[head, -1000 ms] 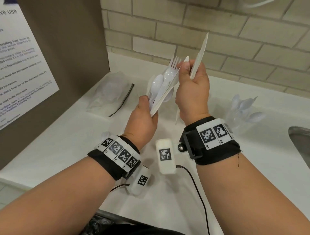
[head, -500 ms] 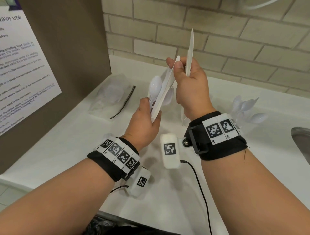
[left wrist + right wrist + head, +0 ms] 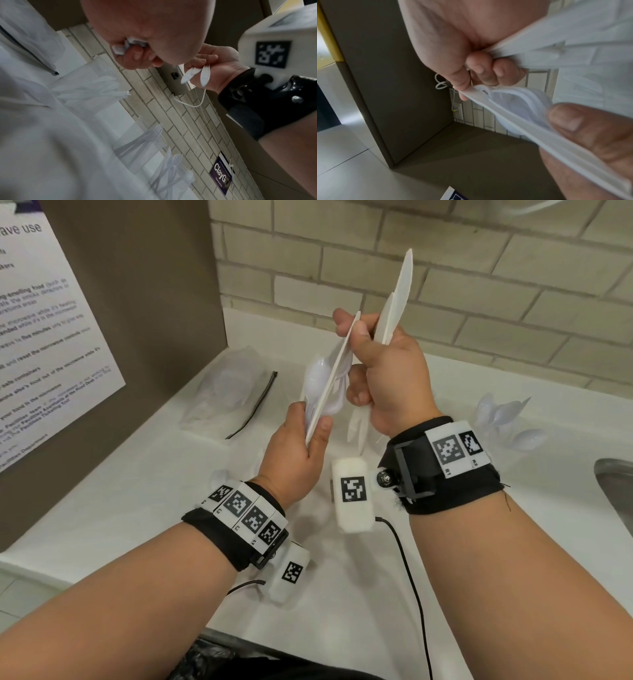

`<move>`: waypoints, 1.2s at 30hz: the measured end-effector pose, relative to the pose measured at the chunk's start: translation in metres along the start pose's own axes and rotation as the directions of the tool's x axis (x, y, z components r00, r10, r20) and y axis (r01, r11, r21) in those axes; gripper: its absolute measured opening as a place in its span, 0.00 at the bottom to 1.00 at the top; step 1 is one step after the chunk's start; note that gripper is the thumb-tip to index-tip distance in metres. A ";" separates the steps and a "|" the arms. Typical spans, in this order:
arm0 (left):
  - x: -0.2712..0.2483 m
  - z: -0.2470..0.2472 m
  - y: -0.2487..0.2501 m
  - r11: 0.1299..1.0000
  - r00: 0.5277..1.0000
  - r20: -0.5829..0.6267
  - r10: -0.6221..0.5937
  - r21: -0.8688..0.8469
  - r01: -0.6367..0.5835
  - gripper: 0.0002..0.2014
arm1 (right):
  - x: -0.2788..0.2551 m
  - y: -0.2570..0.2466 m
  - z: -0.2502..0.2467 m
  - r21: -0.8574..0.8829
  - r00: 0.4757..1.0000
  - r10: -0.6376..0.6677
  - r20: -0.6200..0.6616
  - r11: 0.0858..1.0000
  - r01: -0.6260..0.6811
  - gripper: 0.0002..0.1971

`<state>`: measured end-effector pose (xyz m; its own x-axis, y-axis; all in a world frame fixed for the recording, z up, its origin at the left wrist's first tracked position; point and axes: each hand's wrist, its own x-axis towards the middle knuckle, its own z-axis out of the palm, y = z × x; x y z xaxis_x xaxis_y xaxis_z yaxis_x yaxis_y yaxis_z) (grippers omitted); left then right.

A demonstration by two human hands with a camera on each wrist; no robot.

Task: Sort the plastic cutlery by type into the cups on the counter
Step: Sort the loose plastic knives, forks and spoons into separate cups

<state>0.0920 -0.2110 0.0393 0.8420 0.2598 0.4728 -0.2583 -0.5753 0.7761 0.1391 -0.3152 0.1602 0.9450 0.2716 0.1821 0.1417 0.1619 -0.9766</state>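
My left hand grips a bundle of white plastic cutlery by the handles: spoons and a long knife lying across them. My right hand pinches that knife's upper end between thumb and forefinger. The same hand's other fingers hold two white knives that stick up towards the brick wall. The right wrist view shows the knife running from my right thumb to my left thumb. Three clear cups stand along the wall, with knives, forks and spoons.
A crumpled clear plastic bag with a black zip strip lies at the back left of the white counter. A brown panel with a printed notice walls the left side. A steel sink edge shows at the right.
My right hand has closed its thumb and forefinger on the top of the knife in the left bundle. The knives it holds have swung more upright. The fork tines seen earlier are hidden.
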 end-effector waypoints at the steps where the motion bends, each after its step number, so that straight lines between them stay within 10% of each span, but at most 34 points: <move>1: 0.001 -0.001 -0.001 1.000 1.000 -0.001 -0.001 0.005 0.001 0.18 | 0.000 0.000 0.001 0.011 1.000 -0.003 0.001 1.000 0.003 0.12; 13: 0.004 -0.017 -0.012 1.000 0.998 -0.060 -0.017 0.025 0.019 0.21 | 0.023 -0.004 0.010 0.195 0.992 -0.001 0.125 0.981 -0.023 0.12; 17: 0.002 -0.027 -0.019 0.997 0.995 -0.079 -0.060 0.050 0.065 0.15 | 0.045 -0.012 0.003 0.329 0.989 -0.095 -0.111 0.936 0.126 0.10; 22: 0.004 -0.040 -0.028 0.989 0.982 -0.145 -0.117 0.070 0.129 0.11 | 0.082 0.011 0.012 0.033 0.913 -0.261 -0.314 0.958 0.286 0.09; 36: 0.001 -0.039 -0.030 0.984 0.981 -0.116 -0.154 0.069 0.163 0.12 | 0.116 0.105 0.026 -0.236 0.983 0.086 -0.165 0.964 -0.124 0.13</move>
<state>0.0822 -0.1629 0.0330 0.8113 0.4333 0.3925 -0.0848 -0.5771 0.8122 0.2564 -0.2423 0.0819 0.9893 0.1244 0.0758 0.0887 -0.1014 -0.9909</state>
